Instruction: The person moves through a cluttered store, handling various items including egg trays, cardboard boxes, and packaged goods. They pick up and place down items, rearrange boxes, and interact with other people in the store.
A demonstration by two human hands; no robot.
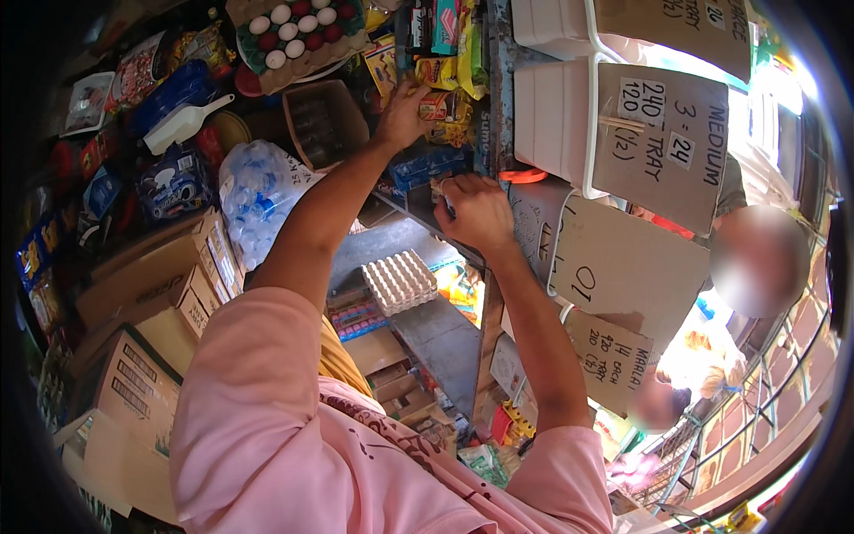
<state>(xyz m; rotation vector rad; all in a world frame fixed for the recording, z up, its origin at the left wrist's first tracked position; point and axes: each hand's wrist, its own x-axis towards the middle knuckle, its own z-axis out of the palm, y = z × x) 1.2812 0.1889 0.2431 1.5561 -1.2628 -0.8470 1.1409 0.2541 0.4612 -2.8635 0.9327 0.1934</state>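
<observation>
My left hand reaches into a rack of small snack packets. Its thumb and a finger close around a small red-and-yellow packet. Just above lies a yellow packet, and a brown carton is left of the wrist. My right hand is curled at the shelf edge, nearer to me, and whatever its fingers may hold is mostly hidden. A blue packet lies between the two hands. Orange-handled scissors rest right of my right hand.
White tubs with handwritten cardboard signs line the right side. Mixed eggs sit in a tray at top. Stacked egg trays stand below my arms. Boxes crowd the left. Two people are beyond the tubs.
</observation>
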